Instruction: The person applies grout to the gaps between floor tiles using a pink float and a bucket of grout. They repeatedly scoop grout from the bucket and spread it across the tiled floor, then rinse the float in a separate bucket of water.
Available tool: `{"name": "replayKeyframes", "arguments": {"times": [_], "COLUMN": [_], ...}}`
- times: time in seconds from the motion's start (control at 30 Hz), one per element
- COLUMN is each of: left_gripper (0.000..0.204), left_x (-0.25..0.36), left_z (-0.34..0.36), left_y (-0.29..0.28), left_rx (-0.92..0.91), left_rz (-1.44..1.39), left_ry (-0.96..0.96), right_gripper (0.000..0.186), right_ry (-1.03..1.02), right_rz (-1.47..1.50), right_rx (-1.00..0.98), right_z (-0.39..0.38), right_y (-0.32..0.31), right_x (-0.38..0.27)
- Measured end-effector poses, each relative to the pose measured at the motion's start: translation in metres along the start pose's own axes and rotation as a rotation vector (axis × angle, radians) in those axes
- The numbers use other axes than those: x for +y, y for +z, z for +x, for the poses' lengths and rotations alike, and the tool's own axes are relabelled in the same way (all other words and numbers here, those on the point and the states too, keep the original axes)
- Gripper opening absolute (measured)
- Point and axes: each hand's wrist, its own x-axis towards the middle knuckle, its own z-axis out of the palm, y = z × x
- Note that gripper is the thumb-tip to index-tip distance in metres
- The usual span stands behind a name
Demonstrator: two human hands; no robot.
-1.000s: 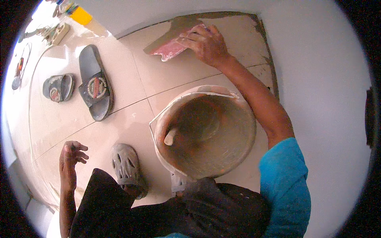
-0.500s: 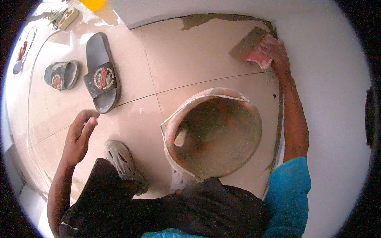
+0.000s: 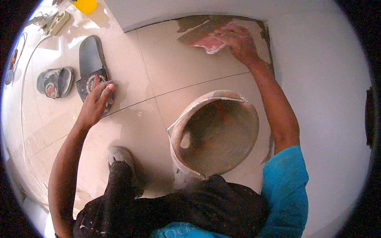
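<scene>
Swings the pink scraper [image 3: 209, 43] leftward from the wall corner [image 3: 266, 21], gripping it beneath the right hand [image 3: 240, 44], likely for even pressure; holds the left hand [image 3: 96, 104] empty, half-curled over a slipper [image 3: 91, 55], perhaps for balance.

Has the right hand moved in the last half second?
Yes: the right hand, gripping the pink tool, has shifted left, away from the right-hand wall.
</scene>
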Motion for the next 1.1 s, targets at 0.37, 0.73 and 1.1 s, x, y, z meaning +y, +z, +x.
{"name": "replayKeyframes", "arguments": {"times": [0.37,0.73,1.1], "left_gripper": [0.069,0.048,0.060], "left_x": [-0.045,-0.049,0.116], "left_z": [-0.002,-0.026,-0.100], "left_y": [-0.003,-0.012,0.055], "left_rx": [0.229,0.120,-0.499], "left_rz": [-0.022,0.101,0.102], "left_ry": [-0.024,-0.001,0.225], "right_gripper": [0.032,0.040,0.068], "right_ry": [0.448,1.364,2.295], "right_rz": [0.208,0.006,-0.202], "right_rx": [-0.177,-0.262,-0.466], "right_z": [0.001,-0.286,-0.595], "right_y": [-0.052,-0.179,-0.235], "right_x": [-0.078,-0.105,-0.264]}}
